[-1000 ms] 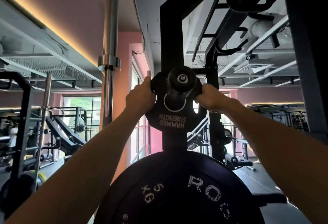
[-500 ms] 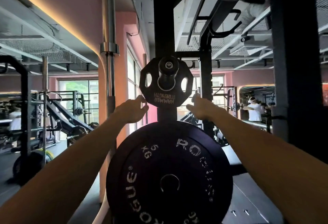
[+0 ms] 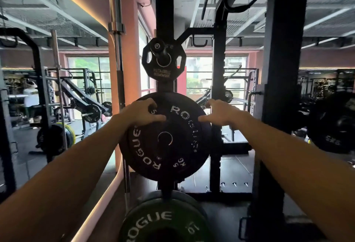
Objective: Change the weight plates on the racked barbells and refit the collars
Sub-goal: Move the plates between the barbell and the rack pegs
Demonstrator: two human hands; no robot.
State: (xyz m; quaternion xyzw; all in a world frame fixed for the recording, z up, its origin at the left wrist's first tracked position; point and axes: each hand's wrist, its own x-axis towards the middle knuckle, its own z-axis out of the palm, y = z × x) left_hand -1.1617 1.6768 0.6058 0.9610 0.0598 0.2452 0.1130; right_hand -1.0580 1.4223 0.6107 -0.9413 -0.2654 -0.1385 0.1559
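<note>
A black 5 kg Rogue bumper plate hangs on a storage peg of the black rack upright. My left hand grips its upper left rim, thumb on the face. My right hand holds the upper right rim, fingers curled behind and thumb pressed on the front. Above it, a small black Hammer Strength plate sits on a higher peg, untouched. Below, a dark green 10 kg Rogue plate rests on a lower peg.
A steel barbell stands upright left of the rack. Another black upright rises close on the right. A loaded black plate is at far right. Other racks and a person stand at left.
Both hands let go of the small Hammer Strength plate on the top peg and dropped down to grip the 5 kg plate's upper rim. My view tilted downward.
</note>
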